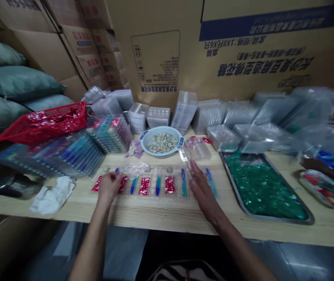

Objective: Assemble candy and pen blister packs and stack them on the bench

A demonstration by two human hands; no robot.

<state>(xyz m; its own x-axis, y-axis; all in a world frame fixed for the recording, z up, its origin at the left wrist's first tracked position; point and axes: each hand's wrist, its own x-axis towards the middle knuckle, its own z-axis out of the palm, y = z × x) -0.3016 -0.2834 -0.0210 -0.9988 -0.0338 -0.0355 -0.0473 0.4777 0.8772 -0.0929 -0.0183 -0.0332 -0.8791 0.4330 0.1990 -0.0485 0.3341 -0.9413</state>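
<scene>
My left hand [109, 188] is at the left end of a row of clear plastic trays [152, 190], fingers pinched together; what they grip, if anything, I cannot make out. Close to it lies a loose clear plastic piece [136, 169]. In the trays are red printed packets [144, 186] and blue pen-like sticks [158, 185], some paler. My right hand [202, 187] is over the row's right end, fingers stretched upward along a clear plastic lid [185, 157] that it appears to hold. Behind the row stands a light-blue basin [161, 155] of small green-and-white pieces.
A metal tray [234, 195] of green packets is at right. Stacked clear trays [184, 111] line the back. Filled packs [67, 160] and a red basket [42, 130] stand left, near a white cloth [54, 195]. Big cartons [190, 58] rise behind the table.
</scene>
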